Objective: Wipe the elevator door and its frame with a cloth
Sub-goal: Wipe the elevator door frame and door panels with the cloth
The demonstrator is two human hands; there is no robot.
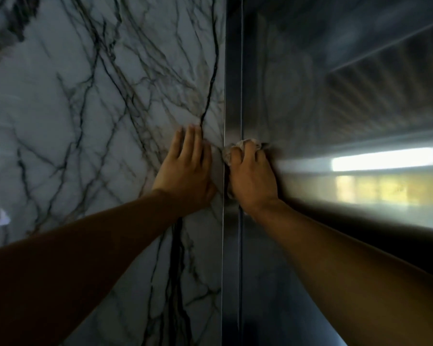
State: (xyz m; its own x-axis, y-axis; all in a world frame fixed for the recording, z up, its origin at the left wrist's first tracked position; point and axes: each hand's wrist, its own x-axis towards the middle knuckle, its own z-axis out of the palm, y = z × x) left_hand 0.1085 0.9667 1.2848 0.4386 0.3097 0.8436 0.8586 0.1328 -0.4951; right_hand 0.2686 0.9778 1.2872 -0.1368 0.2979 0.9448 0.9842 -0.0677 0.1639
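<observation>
A brushed steel elevator door (310, 101) fills the right half of the head view. A narrow steel frame strip (233, 71) runs vertically beside it. My right hand (251, 176) is closed around a crumpled pale cloth (245, 144) and presses it against the metal where frame and door meet. My left hand (188, 168) lies flat with fingers stretched upward on the marble wall (85, 108), just left of the frame. Most of the cloth is hidden under my right fingers.
White marble with dark veins covers the whole left side. The steel door reflects a bright white and yellow band (385, 181) at right. Both forearms reach up from the bottom edge.
</observation>
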